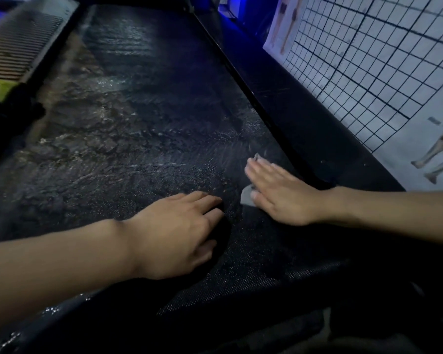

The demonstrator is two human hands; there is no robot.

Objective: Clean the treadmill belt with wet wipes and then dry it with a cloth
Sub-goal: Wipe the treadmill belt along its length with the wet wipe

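Note:
The black treadmill belt (pixel 143 103) fills the middle of the head view, with wet, glistening streaks across its far and left parts. My right hand (pixel 279 194) lies flat, palm down, near the belt's right edge, pressing a pale wet wipe (pixel 246 196) onto the belt; only the wipe's corners show past my fingers. My left hand (pixel 175 233) rests palm down on the belt nearer to me, fingers slightly curled, with nothing visible in it. No cloth is in view.
A black side rail (pixel 287 103) runs along the belt's right edge. Beyond it a white poster with a dark grid and body figures (pixel 384 67) leans at the right. A ribbed grey side panel (pixel 23 44) sits at the far left.

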